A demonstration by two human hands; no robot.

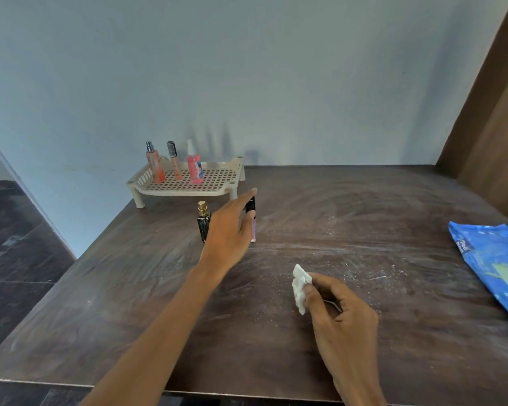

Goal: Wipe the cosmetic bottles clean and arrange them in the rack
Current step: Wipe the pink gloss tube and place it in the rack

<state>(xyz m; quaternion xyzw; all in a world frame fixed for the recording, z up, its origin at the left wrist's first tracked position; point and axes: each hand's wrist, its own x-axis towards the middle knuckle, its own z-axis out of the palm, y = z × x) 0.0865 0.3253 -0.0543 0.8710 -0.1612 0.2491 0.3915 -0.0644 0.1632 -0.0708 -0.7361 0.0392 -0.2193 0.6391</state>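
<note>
A beige slotted rack (217, 178) stands at the table's back left, holding three upright items: a peach spray bottle (154, 164), a slim tube with a black cap (174, 161) and a pink spray bottle (194, 167). In front of the rack stand a black bottle with a gold cap (203, 221) and a thin pink tube with a black cap (252, 219). My left hand (229, 227) reaches between them, fingers closing around the pink tube. My right hand (339, 312) pinches a crumpled white wipe (300, 285) nearer the front.
A blue wet-wipe pack (493, 265) lies at the table's right edge. The dark wooden table (364, 224) is dusty and scratched. A blue wall runs behind, a brown wooden panel (493, 127) rises on the right, and the table's left edge drops to a dark floor.
</note>
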